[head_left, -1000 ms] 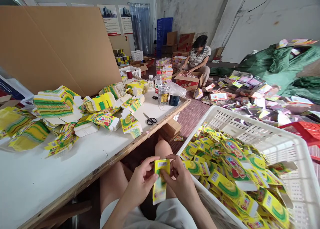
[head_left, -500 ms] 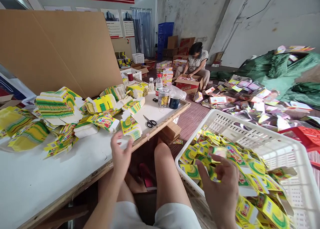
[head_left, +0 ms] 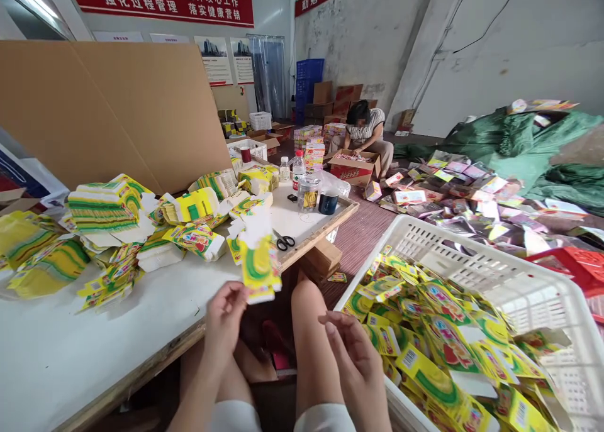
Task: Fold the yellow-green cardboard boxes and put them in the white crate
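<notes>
My left hand (head_left: 224, 317) pinches the bottom edge of a flat yellow-and-green carton blank (head_left: 257, 256) and holds it upright over the table's front edge. My right hand (head_left: 355, 360) hovers above my knee with fingers loosely curled and nothing in it, beside the white basket (head_left: 476, 246). That basket at my right is heaped with several folded yellow cartons (head_left: 434, 331). Stacks of flat blanks (head_left: 106, 205) cover the white table (head_left: 117, 319) to my left.
Black scissors (head_left: 284, 241), bottles and a dark cup (head_left: 328, 203) stand at the table's far end. A large cardboard sheet (head_left: 117, 111) leans behind it. Another person (head_left: 363, 127) sits on the floor by an open box. Loose packaging litters the floor at right.
The folded carton I held in both hands went into the basket. My left hand then reached to the table and picked up a flat blank; my right hand came back empty.
</notes>
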Demonstrator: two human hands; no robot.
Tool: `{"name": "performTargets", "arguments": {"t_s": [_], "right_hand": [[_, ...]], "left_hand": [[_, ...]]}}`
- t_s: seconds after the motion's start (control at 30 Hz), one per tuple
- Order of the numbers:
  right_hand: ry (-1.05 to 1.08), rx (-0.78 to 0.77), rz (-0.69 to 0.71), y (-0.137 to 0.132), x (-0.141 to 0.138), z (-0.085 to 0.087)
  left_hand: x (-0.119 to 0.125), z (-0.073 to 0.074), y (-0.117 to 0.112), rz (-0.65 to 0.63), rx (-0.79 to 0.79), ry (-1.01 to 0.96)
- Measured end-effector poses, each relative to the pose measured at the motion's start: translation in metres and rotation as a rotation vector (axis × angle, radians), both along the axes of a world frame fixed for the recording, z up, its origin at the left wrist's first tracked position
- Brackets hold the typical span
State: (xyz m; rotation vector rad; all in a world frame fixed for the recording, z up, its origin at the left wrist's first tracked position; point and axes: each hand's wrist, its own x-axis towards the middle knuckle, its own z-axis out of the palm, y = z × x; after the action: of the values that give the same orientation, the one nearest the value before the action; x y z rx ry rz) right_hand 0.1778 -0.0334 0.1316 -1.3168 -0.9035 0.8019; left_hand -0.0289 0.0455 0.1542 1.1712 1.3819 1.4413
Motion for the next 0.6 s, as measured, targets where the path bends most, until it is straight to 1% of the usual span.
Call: {"name": "performTargets", "arguments": {"t_s": [0.03,0.1,0.17,0.2,0.27,0.37,0.4,0.47,0.6], "right_hand": [[0.073,0.007,0.042,0.002,-0.004,0.001],[0.201,0.015,0.1,0.004,-0.011,0.004],[0.289,0.009,0.146,0.004,-0.016,0.006],[0.321,0.002,0.179,0.002,-0.018,0.006],[0.381,-0.017,0.254,-0.001,-0.021,0.005],[0.473,-0.039,0.345,-0.007,-0.027,0.002],[0.494,-0.039,0.368,-0.008,-0.028,0.002],[0.487,-0.025,0.377,-0.009,-0.028,0.003],[0.353,-0.019,0.348,-0.009,-0.027,0.007]], "left_hand": [[0.009,0.002,-0.016,-0.083,-0.017,0.005],[0.023,0.005,-0.042,-0.331,-0.053,0.064],[0.03,0.007,-0.054,-0.531,-0.099,0.029],[0.031,0.008,-0.056,-0.605,-0.127,-0.035],[0.029,0.009,-0.053,-0.729,-0.181,-0.23],[0.028,0.007,-0.046,-0.885,-0.25,-0.487],[0.028,0.006,-0.045,-0.911,-0.262,-0.538],[0.031,0.003,-0.046,-0.9,-0.274,-0.585],[0.035,-0.006,-0.049,-0.768,-0.283,-0.561]]}}
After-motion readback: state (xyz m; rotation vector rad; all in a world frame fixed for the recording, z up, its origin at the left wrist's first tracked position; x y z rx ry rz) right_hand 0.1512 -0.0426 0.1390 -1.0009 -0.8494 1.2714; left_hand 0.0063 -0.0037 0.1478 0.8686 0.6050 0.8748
